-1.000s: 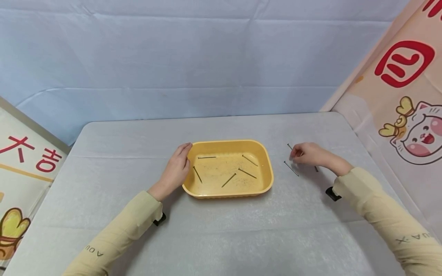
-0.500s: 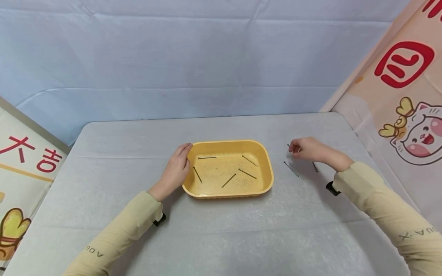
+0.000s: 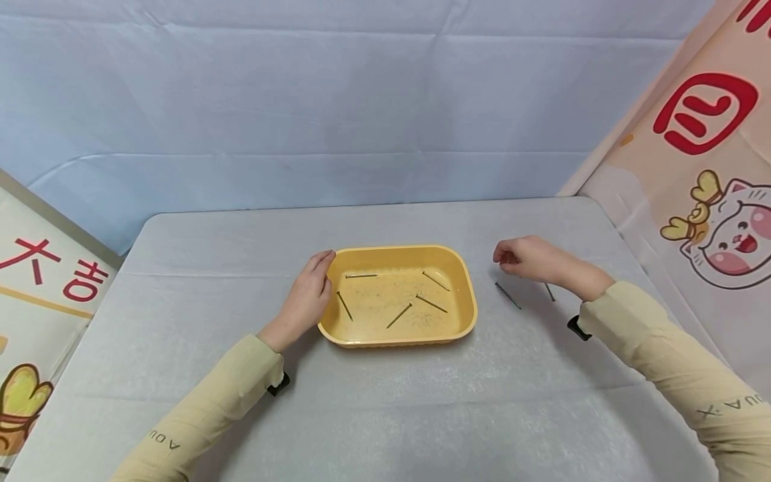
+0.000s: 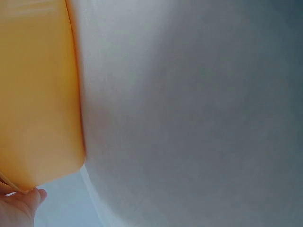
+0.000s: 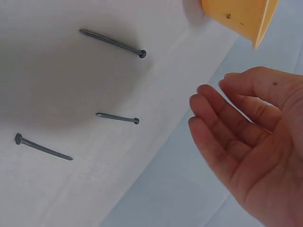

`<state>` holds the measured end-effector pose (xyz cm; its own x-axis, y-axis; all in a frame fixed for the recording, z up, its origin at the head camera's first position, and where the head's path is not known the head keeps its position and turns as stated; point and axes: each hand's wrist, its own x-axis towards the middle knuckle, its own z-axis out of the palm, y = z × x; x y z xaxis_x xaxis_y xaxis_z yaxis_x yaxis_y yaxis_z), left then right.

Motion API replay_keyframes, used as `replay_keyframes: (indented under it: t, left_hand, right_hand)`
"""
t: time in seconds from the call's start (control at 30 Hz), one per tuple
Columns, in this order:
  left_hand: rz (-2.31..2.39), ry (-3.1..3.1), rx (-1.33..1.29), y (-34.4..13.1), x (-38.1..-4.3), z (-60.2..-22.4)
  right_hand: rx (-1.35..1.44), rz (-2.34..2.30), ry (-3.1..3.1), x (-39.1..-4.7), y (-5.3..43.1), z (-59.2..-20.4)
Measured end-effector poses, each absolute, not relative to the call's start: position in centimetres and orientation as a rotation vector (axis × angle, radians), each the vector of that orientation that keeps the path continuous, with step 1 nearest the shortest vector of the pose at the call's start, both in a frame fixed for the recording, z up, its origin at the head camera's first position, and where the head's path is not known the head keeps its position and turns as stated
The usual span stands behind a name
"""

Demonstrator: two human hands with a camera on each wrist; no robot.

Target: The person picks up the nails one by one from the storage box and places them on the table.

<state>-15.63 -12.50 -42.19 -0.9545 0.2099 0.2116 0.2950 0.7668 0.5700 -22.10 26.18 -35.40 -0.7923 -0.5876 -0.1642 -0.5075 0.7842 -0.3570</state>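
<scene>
My left hand (image 3: 304,294) holds the left rim of a yellow plastic tray (image 3: 397,340); in the left wrist view, fingertips (image 4: 41,195) show at the tray's rim. Several dark nails, one of them a nail (image 3: 399,315) near the front, lie spread inside. My right hand (image 3: 533,260) hovers over the table to the tray's right, fingers loosely bent and nothing seen between them. Below it are a nail (image 3: 508,295) and a second nail (image 3: 549,292). The right wrist view shows three nails on the table, including a smaller-looking middle nail (image 5: 117,118); the head view hides one.
A pale grey cloth covers the table (image 3: 385,428). Behind it hangs a light blue cloth backdrop (image 3: 361,120). Printed panels stand on both sides, the right panel (image 3: 650,167) close to the right arm. Dark specks mark the tray floor.
My right hand has risen and shifted slightly left and away from me. It now covers the far nail that showed earlier at its fingertips. The left hand and tray stay put.
</scene>
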Motion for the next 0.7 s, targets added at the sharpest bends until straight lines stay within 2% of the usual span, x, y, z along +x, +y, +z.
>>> replay_keyframes:
  t: [0.7]
  left_hand:
    - [-0.941,-2.818,-0.405,-12.5,-15.7,-42.4]
  right_hand:
    - [-1.038,-0.358,2.758,-21.6,24.7,-34.1]
